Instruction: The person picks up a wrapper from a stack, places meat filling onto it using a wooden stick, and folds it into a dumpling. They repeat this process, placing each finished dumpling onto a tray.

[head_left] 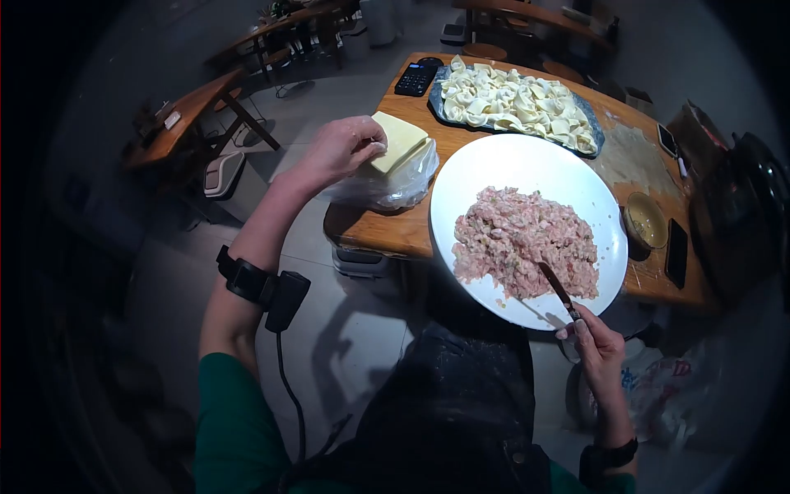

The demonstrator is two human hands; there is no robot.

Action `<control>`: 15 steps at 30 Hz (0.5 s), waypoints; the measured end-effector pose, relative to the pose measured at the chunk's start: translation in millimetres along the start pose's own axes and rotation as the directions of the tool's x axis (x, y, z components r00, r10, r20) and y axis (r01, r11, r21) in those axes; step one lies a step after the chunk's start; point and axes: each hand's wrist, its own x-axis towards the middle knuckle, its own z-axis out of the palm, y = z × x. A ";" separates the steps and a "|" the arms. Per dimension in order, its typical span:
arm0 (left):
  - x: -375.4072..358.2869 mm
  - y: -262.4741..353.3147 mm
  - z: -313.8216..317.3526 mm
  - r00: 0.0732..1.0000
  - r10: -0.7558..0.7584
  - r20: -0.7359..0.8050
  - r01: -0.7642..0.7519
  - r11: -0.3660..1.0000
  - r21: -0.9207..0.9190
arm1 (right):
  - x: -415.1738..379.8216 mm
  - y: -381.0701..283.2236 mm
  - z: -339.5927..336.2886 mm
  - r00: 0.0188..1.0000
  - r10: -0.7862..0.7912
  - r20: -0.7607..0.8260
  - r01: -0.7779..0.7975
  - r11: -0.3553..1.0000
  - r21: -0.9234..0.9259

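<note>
My left hand [347,148] is at the left edge of a stack of square wonton wrappers [401,142], its fingers pinched on the edge of a wrapper. The stack rests on a clear plastic bag [403,185] at the table's left corner. In my right hand [594,342] is a narrow, flat-bladed knife [558,286], gripped near its end. The blade tip touches pink minced filling with green bits [527,239]. That filling lies in a large white bowl [457,169] at the table's front edge, above my lap.
Folded wontons [518,103] cover a dark tray [439,111] at the back. A calculator [415,80] lies left of it. On the right are a small bowl [646,221], a dark phone [676,253] and another phone [666,140]. Other wooden tables [185,119] stand beyond.
</note>
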 end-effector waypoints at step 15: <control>9.8 -1.4 -10.5 0.964 0.252 0.079 -0.261 0.954 0.146 | 1.2 13.7 12.4 0.998 -0.065 0.023 0.065 0.998 -0.014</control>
